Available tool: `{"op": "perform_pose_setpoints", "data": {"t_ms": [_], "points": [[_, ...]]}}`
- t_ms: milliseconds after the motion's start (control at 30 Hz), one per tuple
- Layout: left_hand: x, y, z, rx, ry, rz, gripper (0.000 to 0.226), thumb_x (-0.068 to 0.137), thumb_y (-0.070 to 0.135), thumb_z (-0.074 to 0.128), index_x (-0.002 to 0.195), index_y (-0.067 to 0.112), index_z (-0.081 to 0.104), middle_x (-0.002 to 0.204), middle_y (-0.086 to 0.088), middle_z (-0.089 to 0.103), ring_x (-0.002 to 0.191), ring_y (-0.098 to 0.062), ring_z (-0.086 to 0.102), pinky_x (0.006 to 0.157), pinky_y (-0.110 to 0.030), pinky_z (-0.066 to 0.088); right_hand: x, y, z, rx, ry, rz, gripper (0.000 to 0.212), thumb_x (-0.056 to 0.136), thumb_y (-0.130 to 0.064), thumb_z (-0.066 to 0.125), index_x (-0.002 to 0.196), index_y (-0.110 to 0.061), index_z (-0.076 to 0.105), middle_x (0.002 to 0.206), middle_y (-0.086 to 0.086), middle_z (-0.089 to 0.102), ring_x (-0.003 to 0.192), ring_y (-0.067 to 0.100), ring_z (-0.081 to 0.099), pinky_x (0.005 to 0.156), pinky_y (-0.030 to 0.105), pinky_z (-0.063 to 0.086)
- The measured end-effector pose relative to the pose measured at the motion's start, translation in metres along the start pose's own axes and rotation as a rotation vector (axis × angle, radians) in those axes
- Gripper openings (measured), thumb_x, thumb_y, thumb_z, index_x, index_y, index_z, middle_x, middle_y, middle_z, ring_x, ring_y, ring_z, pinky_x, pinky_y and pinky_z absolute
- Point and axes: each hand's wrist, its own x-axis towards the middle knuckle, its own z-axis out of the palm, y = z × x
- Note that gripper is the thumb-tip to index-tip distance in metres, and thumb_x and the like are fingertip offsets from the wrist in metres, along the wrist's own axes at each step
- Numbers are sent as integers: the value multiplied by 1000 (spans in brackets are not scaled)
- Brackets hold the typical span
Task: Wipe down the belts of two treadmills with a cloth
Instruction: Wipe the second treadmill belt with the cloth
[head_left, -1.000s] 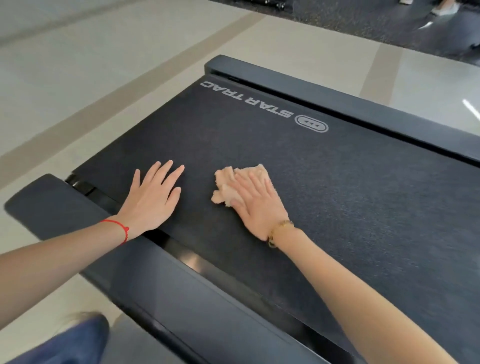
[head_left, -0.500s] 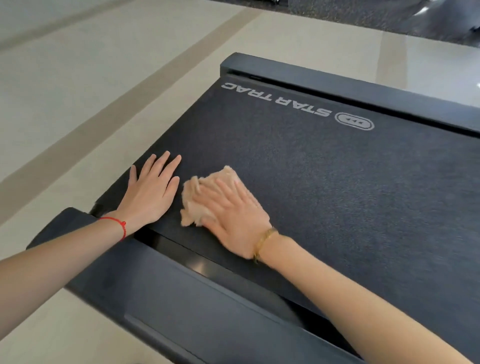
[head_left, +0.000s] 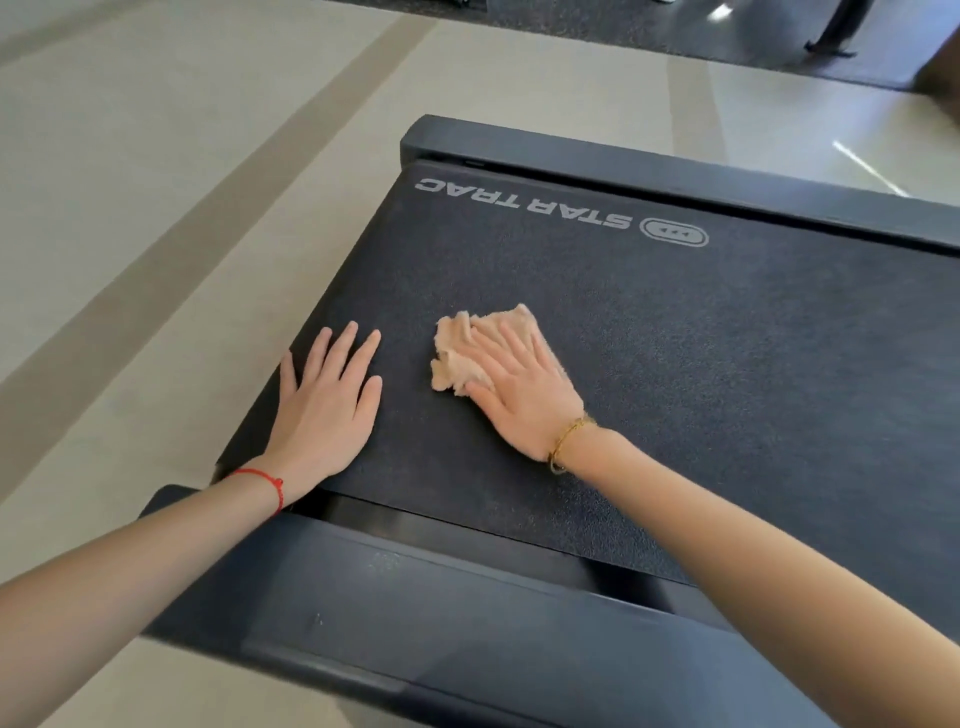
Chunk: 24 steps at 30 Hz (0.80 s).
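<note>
Cloth (head_left: 470, 345) slid right, away from left hand (head_left: 324, 402), right hand (head_left: 524, 389) spread flat pressing it, belt (head_left: 701, 364) beneath

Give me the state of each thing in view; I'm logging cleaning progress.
Cloth: crumpled, flat on the belt, pressed under the right hand.
Belt: bare and dark, logo end uncovered.
Right hand: fingers straight, pressing the cloth.
Left hand: flat on the belt, fingers spread, apart from the cloth.
</note>
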Motion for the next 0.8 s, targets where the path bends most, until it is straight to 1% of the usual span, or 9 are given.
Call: {"op": "perform_pose_setpoints", "data": {"t_ms": [100,167,333,433,500,567,667,733,800], "points": [[-2,-1,0,11,7,18,56,105,38,24,159,27,14,167,-1,10,154,-24,2,121,-59,7,-32,-32,5,18,-25,-79,59,101,-50,15,155,-27,21,162,-6,18,151,22,4,122,47,-1],[-3,-1,-1,2,-4,27,56,105,38,25,159,26,15,167,-2,11,154,-25,3,120,-59,6,-49,-45,8,31,-47,-122,57,102,-50,18,154,-28,23,162,-8,15,151,21,1,122,46,-2],[-3,-1,-4,2,-46,27,57,105,39,22,159,27,10,167,-2,8,154,-26,0,120,-61,4,-66,-32,3,17,-72,-148,54,103,-47,22,154,-28,23,162,-8,13,151,18,0,122,45,3],[-1,-2,-4,21,-49,38,57,104,39,21,159,26,10,167,-3,8,154,-26,0,120,-63,5,-55,-14,-1,28,-78,-69,57,102,-49,19,154,-27,20,163,-8,10,151,17,-2,123,43,-1],[0,-4,-2,31,-38,43,57,104,41,15,159,26,9,167,-4,9,154,-26,0,120,-62,4,-36,3,-5,35,-45,6,57,102,-48,18,155,-26,18,163,-7,10,150,16,-4,122,44,-1],[1,-4,0,40,-21,47,62,101,44,11,159,26,10,167,-4,10,154,-26,2,121,-61,5,-7,22,-9,30,-4,122,55,104,-44,22,155,-25,14,163,-5,9,150,16,-4,122,45,-2],[1,-4,2,47,4,38,62,101,44,11,159,25,12,166,-4,12,154,-26,4,121,-59,7,47,34,-11,-17,13,320,54,105,-42,22,155,-25,13,163,-4,10,150,18,-1,121,44,-7],[1,-3,3,43,9,27,58,103,41,14,159,25,12,166,-4,12,154,-26,4,122,-58,9,74,22,-7,-35,36,336,56,104,-45,20,155,-25,14,162,-4,16,149,19,6,121,45,-7],[1,-2,3,43,20,20,59,102,41,14,159,24,14,166,-4,14,154,-26,7,121,-58,11,84,-2,-2,-42,38,243,60,101,-48,16,155,-23,16,160,-3,20,148,22,10,121,45,-5]]}}
